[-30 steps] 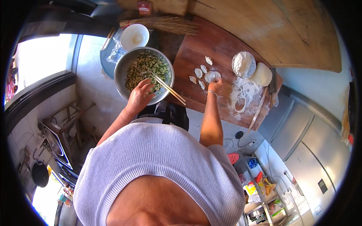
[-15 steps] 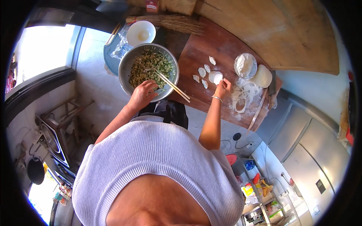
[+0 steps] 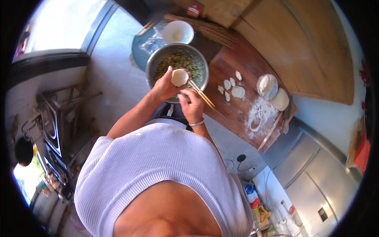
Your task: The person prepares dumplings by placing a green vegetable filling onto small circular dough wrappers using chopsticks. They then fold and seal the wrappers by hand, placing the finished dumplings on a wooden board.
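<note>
On the raised fingers of my left hand [image 3: 165,86] rests a round dough wrapper [image 3: 180,78], held over the near part of a metal bowl [image 3: 148,70]. Chopped green-and-brown filling [image 3: 177,60] fills the bowl. A pair of chopsticks [image 3: 206,98] leans across the bowl's right rim. My right hand [image 3: 192,106], with a bracelet at its wrist, is right beside them with curled fingers; whether it grips them is unclear. On the wooden board [image 3: 229,65] lie another flat round wrapper [image 3: 238,92] and several small dough pieces [image 3: 227,84].
A floury bowl [image 3: 267,86] and a pale dough lump [image 3: 279,99] sit on the board's right side. Near them are spread flour [image 3: 261,112] and a rolling pin [image 3: 271,132]. Beyond the metal bowl stand a white bowl [image 3: 178,32] and a straw broom [image 3: 205,29].
My right hand has moved left from the board to the chopsticks. The wrapper is now on my left hand, which has turned palm up. The view has shifted.
</note>
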`<state>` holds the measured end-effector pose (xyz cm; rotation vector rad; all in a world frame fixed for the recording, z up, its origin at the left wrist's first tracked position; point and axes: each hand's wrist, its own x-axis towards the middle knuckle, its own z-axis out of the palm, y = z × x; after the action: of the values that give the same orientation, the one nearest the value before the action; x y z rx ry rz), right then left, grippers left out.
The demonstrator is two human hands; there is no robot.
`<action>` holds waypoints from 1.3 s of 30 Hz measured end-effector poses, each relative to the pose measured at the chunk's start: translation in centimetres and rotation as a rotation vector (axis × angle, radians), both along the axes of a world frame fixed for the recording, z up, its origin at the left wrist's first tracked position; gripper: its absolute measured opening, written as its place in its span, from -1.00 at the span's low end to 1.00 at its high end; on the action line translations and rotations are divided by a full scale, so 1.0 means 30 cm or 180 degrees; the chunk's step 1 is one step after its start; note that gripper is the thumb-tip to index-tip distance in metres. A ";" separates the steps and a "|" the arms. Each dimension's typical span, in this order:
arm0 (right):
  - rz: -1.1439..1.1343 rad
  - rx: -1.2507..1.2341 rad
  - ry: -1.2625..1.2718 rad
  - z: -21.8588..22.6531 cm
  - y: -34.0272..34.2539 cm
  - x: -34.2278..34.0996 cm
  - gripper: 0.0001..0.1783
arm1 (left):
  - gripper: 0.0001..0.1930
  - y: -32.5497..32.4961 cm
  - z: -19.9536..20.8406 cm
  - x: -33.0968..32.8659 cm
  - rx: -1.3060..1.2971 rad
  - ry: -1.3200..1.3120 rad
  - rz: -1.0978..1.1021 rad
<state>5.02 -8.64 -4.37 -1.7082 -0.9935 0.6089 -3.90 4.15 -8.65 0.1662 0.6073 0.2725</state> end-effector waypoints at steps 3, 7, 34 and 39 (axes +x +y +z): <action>-0.0862 -0.0766 0.2168 -0.260 -0.148 -0.047 -0.75 | -0.42 0.017 0.004 -0.069 -0.0077 -0.0205 0.0224; -0.1727 -0.0596 0.3589 -0.385 -0.263 0.019 -0.77 | -0.49 0.013 0.025 -0.125 -0.0219 -0.0386 0.0387; -0.1058 -0.0525 0.1766 -0.379 0.021 0.153 -0.66 | -0.82 0.043 -0.069 -0.364 0.0952 0.1502 0.0389; -0.1279 -0.0534 0.2480 -0.425 0.075 0.082 -0.58 | -0.73 0.057 -0.064 -0.410 0.0600 0.1165 0.0436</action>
<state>7.48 -6.39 -17.13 -1.5402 -0.0491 0.9927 -16.21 5.85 -10.56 0.3618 0.9583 0.4373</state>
